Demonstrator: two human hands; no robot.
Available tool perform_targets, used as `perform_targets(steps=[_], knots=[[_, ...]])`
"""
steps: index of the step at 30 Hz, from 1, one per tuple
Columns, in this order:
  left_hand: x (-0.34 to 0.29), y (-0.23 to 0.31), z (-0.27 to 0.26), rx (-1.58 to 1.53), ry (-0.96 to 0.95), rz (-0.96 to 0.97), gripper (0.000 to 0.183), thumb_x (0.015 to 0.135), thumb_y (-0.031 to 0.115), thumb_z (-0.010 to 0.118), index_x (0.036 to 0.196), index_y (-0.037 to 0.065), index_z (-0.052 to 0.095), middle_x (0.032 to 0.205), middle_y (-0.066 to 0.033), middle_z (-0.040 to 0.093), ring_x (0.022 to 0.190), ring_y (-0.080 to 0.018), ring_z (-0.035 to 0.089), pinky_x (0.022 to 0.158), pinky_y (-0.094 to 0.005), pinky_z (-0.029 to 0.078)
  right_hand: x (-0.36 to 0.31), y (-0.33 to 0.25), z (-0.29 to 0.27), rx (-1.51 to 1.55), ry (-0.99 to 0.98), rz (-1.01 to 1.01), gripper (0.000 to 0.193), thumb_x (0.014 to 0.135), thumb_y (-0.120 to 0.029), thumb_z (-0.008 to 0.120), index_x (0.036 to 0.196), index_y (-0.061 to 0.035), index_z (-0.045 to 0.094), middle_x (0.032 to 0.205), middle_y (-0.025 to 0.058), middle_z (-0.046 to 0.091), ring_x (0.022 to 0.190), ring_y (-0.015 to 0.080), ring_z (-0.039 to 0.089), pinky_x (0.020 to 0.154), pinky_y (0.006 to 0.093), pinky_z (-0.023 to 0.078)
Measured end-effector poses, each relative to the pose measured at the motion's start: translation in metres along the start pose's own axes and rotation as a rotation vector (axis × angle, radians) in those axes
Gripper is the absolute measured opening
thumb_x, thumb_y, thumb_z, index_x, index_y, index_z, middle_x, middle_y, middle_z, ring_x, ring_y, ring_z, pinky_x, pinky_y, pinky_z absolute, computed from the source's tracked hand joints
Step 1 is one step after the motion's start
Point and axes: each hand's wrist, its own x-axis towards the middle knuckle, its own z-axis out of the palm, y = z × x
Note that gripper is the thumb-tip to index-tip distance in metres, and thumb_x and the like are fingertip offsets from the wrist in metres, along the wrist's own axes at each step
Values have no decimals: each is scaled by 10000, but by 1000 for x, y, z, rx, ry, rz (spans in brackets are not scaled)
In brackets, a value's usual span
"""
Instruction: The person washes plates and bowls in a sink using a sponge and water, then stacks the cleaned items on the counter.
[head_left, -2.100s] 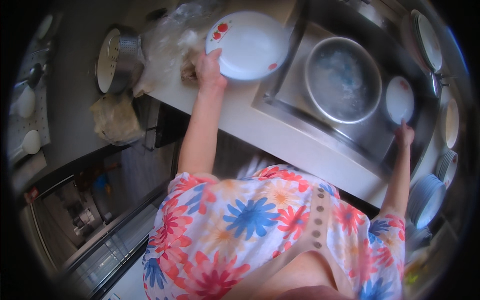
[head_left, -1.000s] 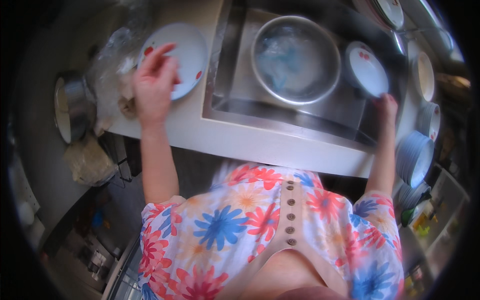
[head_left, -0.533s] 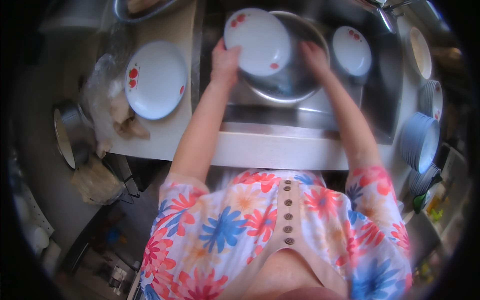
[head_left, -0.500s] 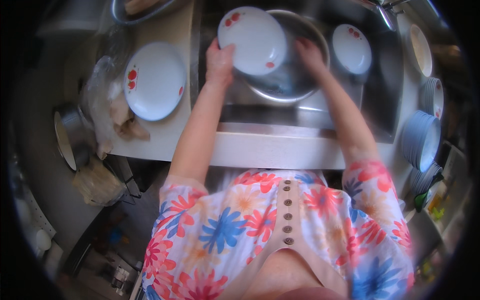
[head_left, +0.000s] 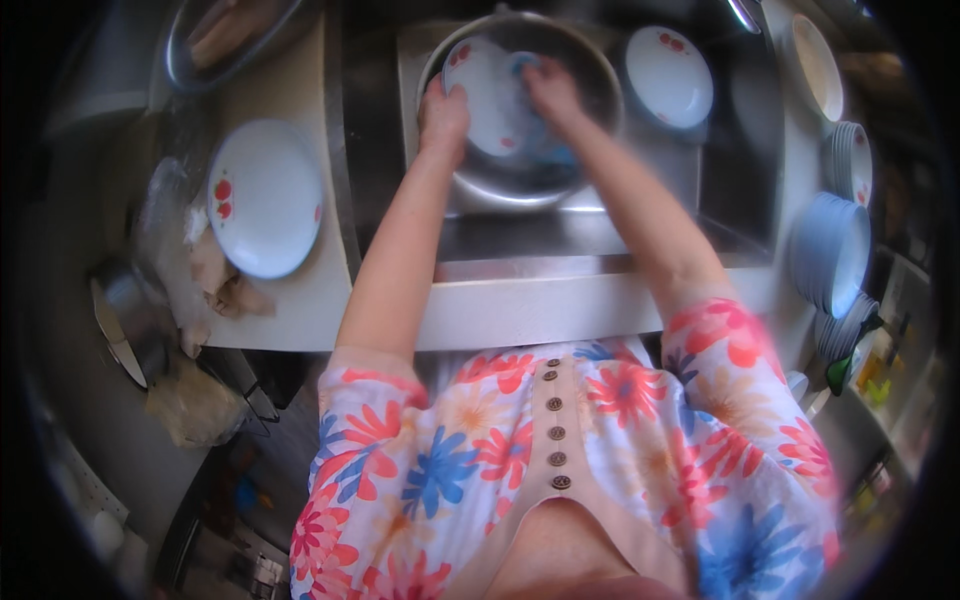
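Inside the round metal basin (head_left: 512, 200), a white plate (head_left: 487, 112) with red fruit prints is tilted. My left hand (head_left: 443, 122) is closed on the plate's left edge. My right hand (head_left: 550, 90) presses a blurred blue cloth (head_left: 524, 66) against the plate's upper right part; more blue shows lower in the basin, its shape unclear. To the right of the basin, another white plate (head_left: 670, 78) with red prints rests in the sink. A larger white plate (head_left: 266, 200) stands on the left counter.
On the right counter are a bowl (head_left: 816, 68), a stack of small plates (head_left: 848, 163) and pale blue stacked bowls (head_left: 832, 250). A clear plastic bag (head_left: 165, 220) lies beside the left plate. At the upper left is a metal-rimmed bowl (head_left: 180, 65). The counter's front edge (head_left: 540, 305) runs before me.
My left hand has lowered the plate into the basin and tilted it. My right hand has come up from the basin's right side onto the plate with the blue cloth. The view has shifted.
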Motion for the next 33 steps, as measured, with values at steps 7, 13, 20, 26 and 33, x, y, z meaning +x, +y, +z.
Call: perform_targets(steps=[7, 13, 20, 26, 33], knots=[[3, -4, 8, -546, -131, 62, 350, 860, 271, 407, 1126, 49, 451, 1103, -105, 473, 999, -203, 450, 839, -299, 349, -31, -10, 31, 19, -238, -221, 380, 705, -271, 539, 1031, -76, 533, 942, 181, 560, 887, 315, 533, 792, 353, 404], [5, -7, 13, -501, -71, 3, 413, 859, 274, 409, 1204, 48, 377, 1123, -115, 473, 1009, -201, 454, 849, -291, 351, -37, -11, -28, -618, -593, -300, 288, 677, -210, 546, 930, -74, 568, 921, 180, 558, 879, 325, 525, 768, 378, 413], [9, -17, 12, -588, -144, -115, 400, 859, 259, 417, 1194, 44, 385, 1114, -106, 480, 976, -193, 469, 827, -278, 360, -58, -30, -12, -470, -638, -325, 233, 662, -115, 500, 869, -27, 563, 825, 210, 558, 792, 347, 535, 709, 377, 425], [18, -34, 15, -617, -242, -235, 349, 860, 236, 434, 1140, 29, 426, 1022, -85, 523, 921, -183, 503, 783, -307, 405, -34, -17, 41, -228, -136, -417, 268, 687, -76, 472, 950, -40, 508, 885, 193, 528, 798, 370, 511, 712, 400, 416], [15, -32, 24, -559, -29, -105, 305, 823, 160, 457, 1091, 16, 484, 1001, -112, 541, 889, -196, 504, 782, -293, 381, -19, 13, -6, -867, -282, -384, 294, 717, -130, 472, 1003, -63, 485, 1007, 162, 493, 1002, 299, 446, 806, 481, 348]])
